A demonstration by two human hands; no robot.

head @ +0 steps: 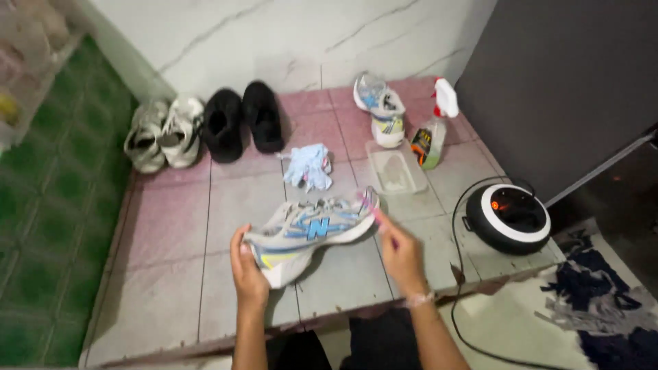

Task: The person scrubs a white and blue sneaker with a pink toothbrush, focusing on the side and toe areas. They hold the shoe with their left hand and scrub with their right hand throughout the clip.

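Left hand fingers wrapped round the heel of the sneaker, holding it sideways just above the tiled platform. Right hand fingers closed on a pink brush touching the sneaker's toe. Cloth and tray lie behind.

A low platform of pale pink and grey tiles runs back to a white marble-veined wall. Green tiled floor lies to its left; a dark grey cabinet rises at right. The light is soft and even.
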